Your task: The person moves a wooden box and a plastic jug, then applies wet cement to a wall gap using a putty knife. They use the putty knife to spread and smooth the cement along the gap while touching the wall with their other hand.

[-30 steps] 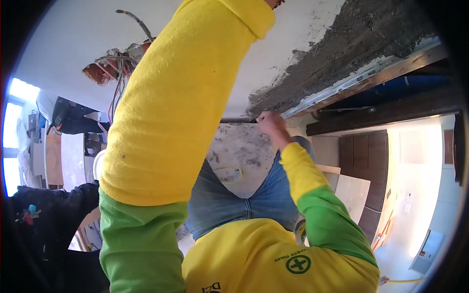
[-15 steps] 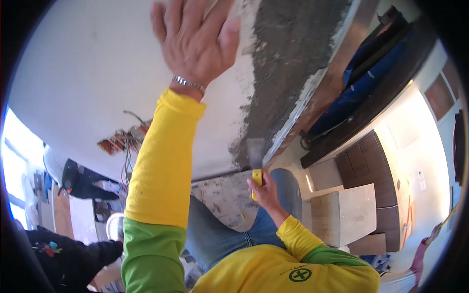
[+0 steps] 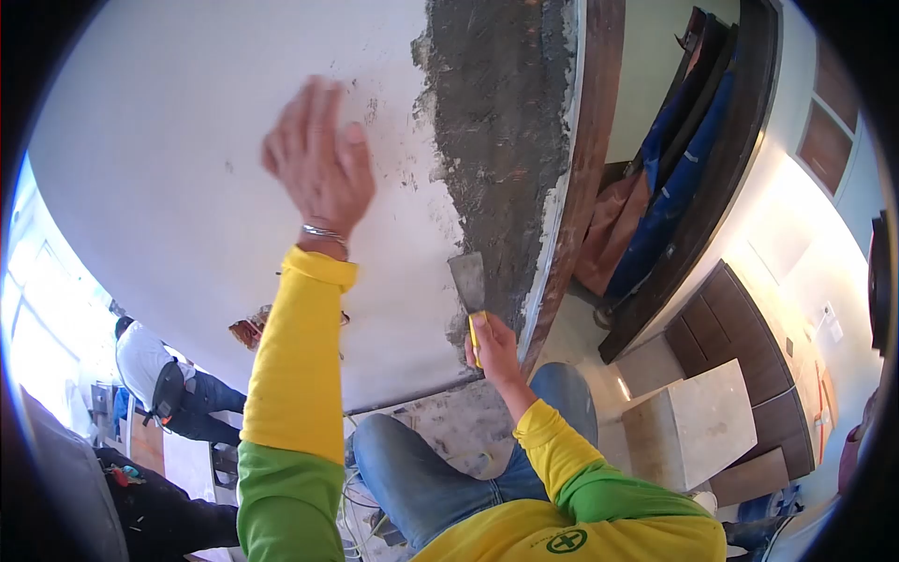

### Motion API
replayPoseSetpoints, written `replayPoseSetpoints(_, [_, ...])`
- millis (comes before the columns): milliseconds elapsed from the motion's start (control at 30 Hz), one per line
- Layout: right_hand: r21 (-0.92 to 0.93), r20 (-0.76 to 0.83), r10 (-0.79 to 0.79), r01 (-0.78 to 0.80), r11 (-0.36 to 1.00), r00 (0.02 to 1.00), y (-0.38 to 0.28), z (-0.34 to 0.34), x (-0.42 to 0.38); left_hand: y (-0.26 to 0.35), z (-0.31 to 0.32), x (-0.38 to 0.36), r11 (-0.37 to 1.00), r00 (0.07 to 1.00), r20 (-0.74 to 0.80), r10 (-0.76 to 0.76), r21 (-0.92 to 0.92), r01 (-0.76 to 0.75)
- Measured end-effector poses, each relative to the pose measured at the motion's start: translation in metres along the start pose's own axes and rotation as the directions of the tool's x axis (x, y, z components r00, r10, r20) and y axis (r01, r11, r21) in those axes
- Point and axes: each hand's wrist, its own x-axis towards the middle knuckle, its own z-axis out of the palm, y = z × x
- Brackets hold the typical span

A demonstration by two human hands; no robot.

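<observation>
My left hand [image 3: 323, 159] is raised in front of the white wall [image 3: 187, 140], its fingers stretched and slightly blurred. A bracelet circles that wrist. Lower down, my right hand [image 3: 493, 351] grips a putty knife [image 3: 467, 281] by its yellow handle. The wide metal blade points up and overlaps the left border of a grey mortar strip [image 3: 496, 131]. This strip runs up the wall with a ragged left edge, beside a pale edge trim and a brown wooden door frame [image 3: 592, 140].
Reddish wiring [image 3: 251, 330] sticks out of the wall behind my left forearm. A person [image 3: 169, 384] in a white top works at the left; another in dark clothes [image 3: 164, 501] is nearer. At right stand a pale box [image 3: 693, 426] and brown panels [image 3: 730, 347]. Blue covering [image 3: 684, 169] lies through the doorway.
The view has shifted and straightened. My left hand appears lower and further left. The putty knife's blade now leans left over the mortar's edge.
</observation>
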Motion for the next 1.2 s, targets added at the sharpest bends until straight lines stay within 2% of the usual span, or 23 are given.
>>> replayPoseSetpoints(67, [0.0,-0.013,-0.044,0.044,0.999,0.999,-0.027,0.016,0.027,-0.019,-0.001,0.0,0.983,0.996,-0.087,-0.024,0.178,0.039])
replayPoseSetpoints(200, [0.024,-0.045,-0.136,0.137,0.99,0.99,-0.019,0.015,0.04,-0.017,0.001,-0.005,0.965,1.0,0.008,-0.013,0.261,0.011])
replayPoseSetpoints(333, [-0.067,-0.043,-0.031,0.028,0.997,0.999,0.015,-0.002,0.024,-0.018,0.002,-0.004,0.969,1.0,0.001,-0.009,0.245,0.009])
replayPoseSetpoints(400, [-0.133,-0.101,-0.095,0.081,0.988,0.99,-0.006,0.002,0.047,-0.017,0.001,-0.005,0.964,1.0,0.014,-0.008,0.267,0.003])
replayPoseSetpoints(467, [-0.151,-0.033,-0.289,0.281,0.948,0.957,-0.072,0.026,0.074,-0.018,0.004,-0.005,0.97,1.0,-0.006,-0.015,0.241,0.016])
replayPoseSetpoints(567, [-0.117,-0.03,-0.288,0.283,0.952,0.957,-0.097,0.038,0.077,-0.017,0.004,-0.005,0.974,0.999,-0.018,-0.035,0.224,0.038])
replayPoseSetpoints(600, [-0.148,0.013,-0.304,0.302,0.942,0.953,-0.078,0.029,0.068,-0.018,0.002,-0.004,0.971,0.999,0.0,-0.041,0.235,0.04])
replayPoseSetpoints(667, [-0.128,-0.017,-0.17,0.167,0.978,0.985,-0.02,0.007,0.042,-0.015,-0.001,-0.003,0.964,1.0,0.009,-0.027,0.266,0.024])
replayPoseSetpoints(700, [-0.128,-0.004,-0.189,0.187,0.974,0.982,-0.015,0.006,0.035,-0.013,-0.003,-0.003,0.955,0.999,0.028,-0.023,0.295,0.014])
replayPoseSetpoints(767, [-0.117,-0.008,-0.14,0.138,0.983,0.99,-0.03,0.015,0.029,-0.014,-0.003,-0.002,0.957,1.0,0.019,-0.022,0.288,0.015])
replayPoseSetpoints(800, [-0.198,-0.032,-0.162,0.153,0.968,0.986,-0.044,0.018,0.045,-0.014,-0.002,-0.002,0.964,0.999,0.021,-0.04,0.265,0.033])
replayPoseSetpoints(900, [-0.157,0.026,-0.267,0.268,0.951,0.963,-0.136,0.058,0.075,-0.015,-0.002,-0.001,0.971,0.998,0.027,-0.057,0.232,0.049])
replayPoseSetpoints(967, [-0.047,-0.024,-0.316,0.314,0.948,0.949,-0.173,0.073,0.08,-0.013,-0.006,-0.004,0.973,0.997,0.041,-0.06,0.225,0.049])
replayPoseSetpoints(1033, [-0.077,-0.012,-0.376,0.374,0.924,0.927,-0.149,0.061,0.074,-0.01,-0.008,-0.001,0.966,0.997,0.055,-0.049,0.255,0.033])
replayPoseSetpoints(1100, [-0.111,-0.027,-0.24,0.235,0.966,0.971,-0.11,0.046,0.059,-0.009,-0.008,0.0,0.969,0.998,0.043,-0.044,0.244,0.032])
replayPoseSetpoints(1200, [-0.162,-0.009,-0.297,0.292,0.943,0.955,-0.131,0.06,0.064,-0.012,-0.008,-0.001,0.971,0.998,0.04,-0.042,0.237,0.032])
